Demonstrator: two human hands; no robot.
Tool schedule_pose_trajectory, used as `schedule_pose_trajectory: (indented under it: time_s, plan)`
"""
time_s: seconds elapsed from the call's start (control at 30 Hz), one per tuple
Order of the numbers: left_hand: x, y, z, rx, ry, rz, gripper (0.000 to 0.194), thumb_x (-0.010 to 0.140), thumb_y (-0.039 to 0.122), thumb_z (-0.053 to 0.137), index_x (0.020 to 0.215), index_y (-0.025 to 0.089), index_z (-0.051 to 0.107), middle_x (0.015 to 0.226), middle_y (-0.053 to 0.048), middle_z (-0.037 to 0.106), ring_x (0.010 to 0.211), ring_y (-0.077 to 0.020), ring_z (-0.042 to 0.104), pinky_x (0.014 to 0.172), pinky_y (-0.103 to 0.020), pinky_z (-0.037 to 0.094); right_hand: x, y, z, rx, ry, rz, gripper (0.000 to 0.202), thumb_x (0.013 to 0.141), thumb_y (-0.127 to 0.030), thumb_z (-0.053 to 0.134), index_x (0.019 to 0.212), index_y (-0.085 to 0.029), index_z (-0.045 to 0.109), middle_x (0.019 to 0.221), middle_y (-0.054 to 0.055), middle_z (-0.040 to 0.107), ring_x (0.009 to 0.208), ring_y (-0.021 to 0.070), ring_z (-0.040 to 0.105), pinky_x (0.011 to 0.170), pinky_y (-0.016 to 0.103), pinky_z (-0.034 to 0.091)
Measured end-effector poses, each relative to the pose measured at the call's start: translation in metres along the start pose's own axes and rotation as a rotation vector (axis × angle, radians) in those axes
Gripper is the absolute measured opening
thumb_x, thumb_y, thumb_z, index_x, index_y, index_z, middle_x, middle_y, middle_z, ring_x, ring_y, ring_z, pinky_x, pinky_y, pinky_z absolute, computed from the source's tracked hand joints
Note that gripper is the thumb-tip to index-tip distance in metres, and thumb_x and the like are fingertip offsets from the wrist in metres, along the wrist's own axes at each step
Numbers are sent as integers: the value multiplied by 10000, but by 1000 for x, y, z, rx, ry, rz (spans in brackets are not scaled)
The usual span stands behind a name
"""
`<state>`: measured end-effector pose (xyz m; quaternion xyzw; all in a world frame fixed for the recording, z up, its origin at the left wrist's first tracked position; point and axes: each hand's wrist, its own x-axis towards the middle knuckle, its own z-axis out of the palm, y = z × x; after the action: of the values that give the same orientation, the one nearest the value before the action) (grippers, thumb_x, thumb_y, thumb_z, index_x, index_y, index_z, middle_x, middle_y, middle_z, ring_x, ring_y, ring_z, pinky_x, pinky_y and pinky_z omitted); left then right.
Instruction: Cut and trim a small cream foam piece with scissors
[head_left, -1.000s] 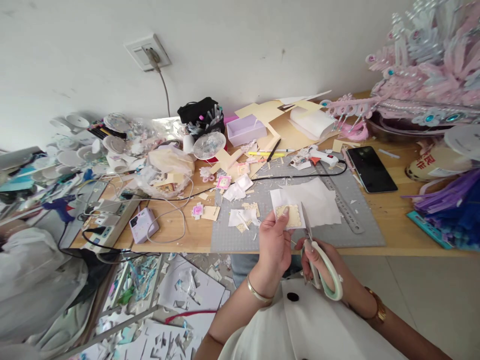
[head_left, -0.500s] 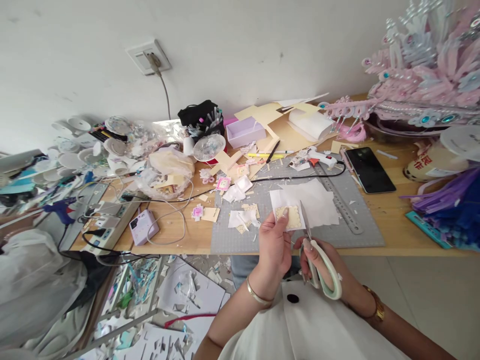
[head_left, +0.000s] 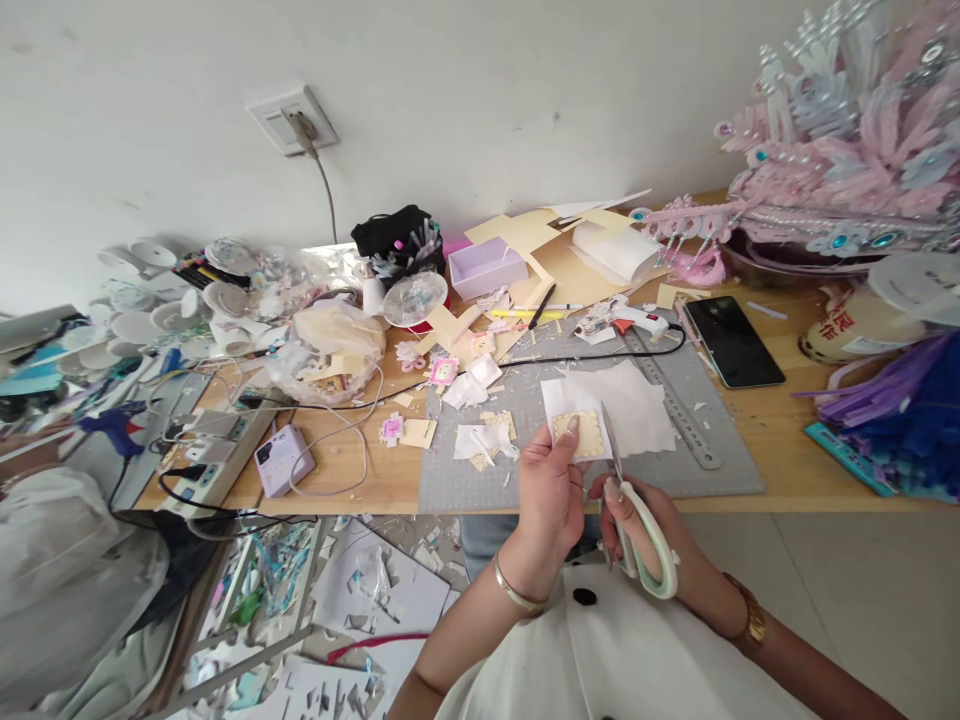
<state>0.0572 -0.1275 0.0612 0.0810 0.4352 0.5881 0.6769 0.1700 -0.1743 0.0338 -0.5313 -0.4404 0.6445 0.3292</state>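
Two bare hands work just in front of the cutting mat [head_left: 457, 490]. The left hand [head_left: 547, 490] has its thumb and fingers clamped on one cream scalloped piece [head_left: 577, 438] and the white backing [head_left: 559, 395] behind it, held over the mat's near part. The right hand [head_left: 671, 520] is closed round the handles of one pair of scissors [head_left: 670, 570], blades pointing away beside the backing's right edge; how far they are apart, I cannot tell.

The trimming looks part done, I judge: the scalloped outline is finished, the cream piece sits on its backing, and a white margin shows beyond it, widest at the top, so most of that cutting seems left.

On the mat, just past the hands, lie one large white sheet [head_left: 637, 400], its edge ragged, and one steel ruler [head_left: 686, 425] to its right. White scraps [head_left: 484, 440] over cream offcuts cover the mat's left part; they overlap too much to count.

Left of the mat is one small pink card [head_left: 391, 428]; on its far left corner, one pink-framed card [head_left: 442, 371]. Right of it lies one phone [head_left: 733, 340]. Beyond the mat come one yellow marker [head_left: 525, 314], one black pen [head_left: 541, 306] and, farther back, one lilac box [head_left: 487, 268].
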Motion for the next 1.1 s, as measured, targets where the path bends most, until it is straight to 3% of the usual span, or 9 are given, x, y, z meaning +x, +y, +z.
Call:
schedule_pose_trajectory:
  time_s: [0.27,0.5,0.67,0.93,1.0,1.03,1.07,1.1]
  plan:
    - [1,1,4,-23,9,-11,326,576,311,924,812,171,747,975,-73,792,907,-237,737,894,-369,554,2,-1,2,22,42,21,565,800,-780,614,834,-216,612,453,-52,532,385,148,513,384,259,426]
    - [2,1,3,-14,4,-15,347,590,325,920,857,175,758,965,-67,790,900,-228,734,881,-358,553,3,2,4,34,46,20,535,807,-746,641,864,-214,619,452,-53,542,382,138,502,373,245,418]
    - [5,1,2,17,6,-14,347,604,336,913,869,174,757,977,-74,789,924,-241,734,859,-349,548,4,0,1,41,37,51,606,784,-816,601,833,-212,617,446,-49,533,369,133,497,362,239,415]
    - [18,9,-8,61,1,18,327,609,345,918,840,172,764,863,-47,786,816,-194,728,772,-293,542,7,-3,-16,150,-154,152,685,764,-880,543,858,-209,635,498,15,641,374,146,519,376,254,431]
    - [23,15,-11,79,12,26,331,591,336,926,825,167,764,864,-63,789,886,-222,739,801,-304,552,4,-3,-26,159,-228,163,702,789,-881,505,893,-206,669,630,95,739,480,206,638,447,304,505]
    - [25,18,-12,88,11,30,333,587,334,927,822,163,765,867,-73,791,919,-236,741,817,-312,555,3,-4,-33,163,-271,163,715,796,-879,498,937,-206,690,746,135,781,622,253,720,569,351,575]
    - [27,22,-14,97,8,31,337,581,334,929,820,160,768,868,-81,792,938,-247,742,825,-318,559,1,-6,-40,159,-318,174,724,790,-879,509,1000,-214,701,840,157,799,745,294,759,671,396,604]
    - [29,26,-15,105,4,25,345,573,332,932,826,160,772,868,-83,793,942,-253,744,828,-323,564,0,-10,-47,133,-357,172,721,782,-879,522,1010,-222,712,843,161,796,755,307,762,677,410,604]
